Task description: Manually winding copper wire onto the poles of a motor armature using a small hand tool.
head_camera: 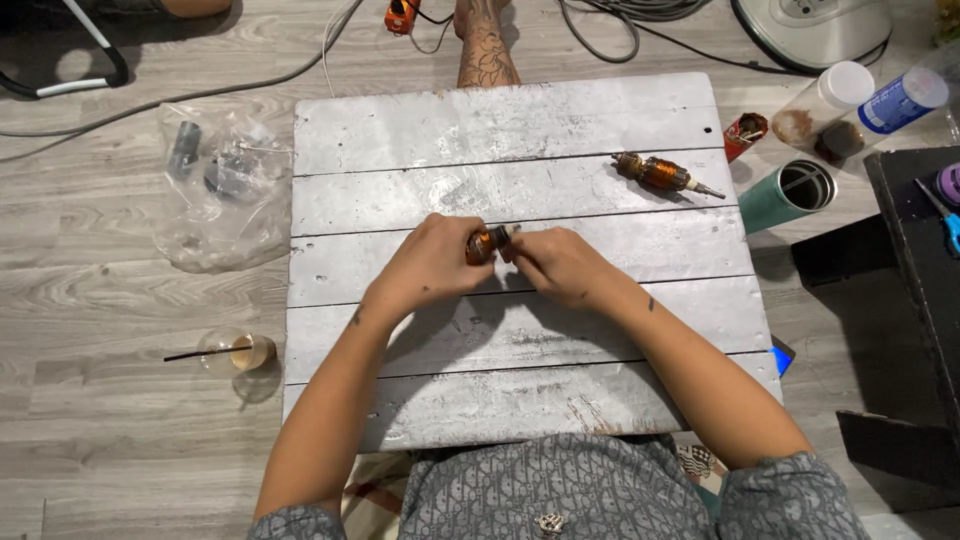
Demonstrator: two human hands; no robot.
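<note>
Board (520, 390): white planks on the floor, my work surface. Spare rotor (663, 174): lies far right on board, well apart from hands. Rotor (486, 244): mid-board, held just above planks. L hand (432, 262) wrapped round its copper body; R hand (560, 262) pinching the shaft end. I judge it dense, rigid, metal; windings scratch-prone, so grip the core, not the wire.

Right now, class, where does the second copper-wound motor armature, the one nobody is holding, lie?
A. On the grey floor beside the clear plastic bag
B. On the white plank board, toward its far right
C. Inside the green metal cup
B: the loose copper-wound motor armature rests on the white plank board, near its far right edge, apart from both hands.
</note>
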